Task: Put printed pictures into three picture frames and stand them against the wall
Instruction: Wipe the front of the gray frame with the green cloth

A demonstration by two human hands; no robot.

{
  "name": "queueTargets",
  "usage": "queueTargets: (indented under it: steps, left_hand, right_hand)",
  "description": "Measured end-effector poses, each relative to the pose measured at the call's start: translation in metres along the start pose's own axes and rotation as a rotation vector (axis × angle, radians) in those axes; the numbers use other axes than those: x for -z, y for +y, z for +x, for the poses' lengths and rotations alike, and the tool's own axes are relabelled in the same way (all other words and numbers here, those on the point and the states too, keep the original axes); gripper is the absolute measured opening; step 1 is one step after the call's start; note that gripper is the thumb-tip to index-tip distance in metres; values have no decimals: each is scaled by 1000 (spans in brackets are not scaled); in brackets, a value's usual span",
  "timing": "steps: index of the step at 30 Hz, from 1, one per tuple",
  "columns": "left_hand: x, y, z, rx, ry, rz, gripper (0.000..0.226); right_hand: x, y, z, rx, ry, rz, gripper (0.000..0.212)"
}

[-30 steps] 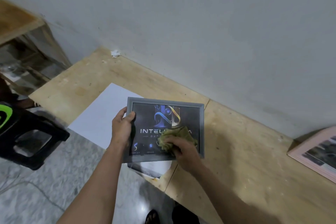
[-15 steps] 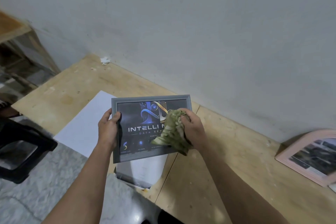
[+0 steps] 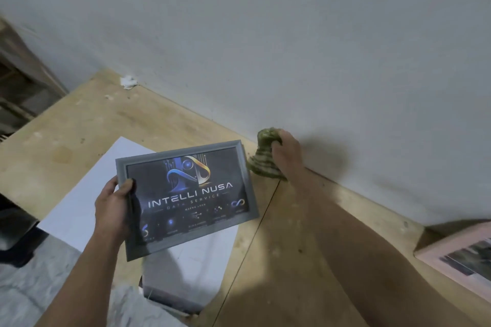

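Observation:
My left hand (image 3: 115, 206) grips the left edge of a grey picture frame (image 3: 187, 196) that holds a dark printed picture with a logo and white lettering. The frame hangs tilted above the wooden table. My right hand (image 3: 285, 152) is shut on a bunched green cloth (image 3: 264, 160), held to the right of the frame near the foot of the wall. A pink frame (image 3: 459, 255) with a picture in it rests at the right edge, by the wall.
A wooden table (image 3: 279, 247) runs along the grey wall (image 3: 265, 34). White sheets (image 3: 85, 186) lie under the frame, and another frame or sheet (image 3: 186, 281) lies at the table's front edge. A scrap of white paper (image 3: 128, 82) sits at the far corner.
My right hand lifted the green cloth off the picture's glass and moved it up and right toward the wall. The grey frame stayed in my left hand.

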State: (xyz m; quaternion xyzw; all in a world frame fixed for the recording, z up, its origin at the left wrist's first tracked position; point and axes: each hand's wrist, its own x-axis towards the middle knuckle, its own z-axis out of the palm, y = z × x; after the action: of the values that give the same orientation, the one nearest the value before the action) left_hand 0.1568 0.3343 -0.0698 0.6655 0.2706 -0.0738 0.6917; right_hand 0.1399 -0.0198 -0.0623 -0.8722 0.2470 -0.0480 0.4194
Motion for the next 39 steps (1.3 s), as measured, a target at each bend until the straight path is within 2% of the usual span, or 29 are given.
queueTargets:
  steps: [2, 5, 7, 12, 16, 20, 22, 24, 28, 31, 33, 35, 39]
  left_hand:
    - [4, -5, 7, 2, 30, 3, 24]
    - [9, -13, 21, 19, 55, 19, 26]
    - [7, -16, 30, 23, 51, 14, 29]
    - [-5, -25, 37, 30, 50, 2, 26]
    - [-8, -25, 38, 46, 43, -10, 23]
    - [-2, -22, 32, 51, 33, -22, 30]
    - [0, -16, 25, 48, 28, -28, 31]
    - [4, -9, 17, 34, 28, -37, 30]
    - [5, 10, -11, -20, -34, -44, 25]
    - [4, 29, -40, -55, -119, -50, 25]
    - [0, 39, -54, -74, -181, -66, 26]
    - [-8, 47, -70, -79, -273, -102, 24]
    - [-42, 64, -106, -127, -513, -115, 22]
  right_hand:
    - [-14, 11, 14, 93, -36, -128, 41]
    - [-40, 32, 26, 199, -98, -220, 36]
    - [-57, 51, 33, 248, -116, -327, 46]
    - [-82, 71, 23, 234, -140, -459, 65]
    - [-94, 88, 24, 265, -127, -498, 52]
    - [-87, 84, 22, 271, -196, -558, 60]
    - [-78, 72, 17, 293, -180, -572, 60]
    - [-71, 58, 7, 244, -162, -480, 56]
    - [-42, 17, -30, 74, -218, 23, 24]
    - [-2, -15, -72, -21, -197, 312, 28]
    - [24, -20, -95, -124, -168, 473, 20]
    - [54, -20, -118, -169, -130, 508, 14]
    - [116, 0, -157, -195, 29, 534, 17]
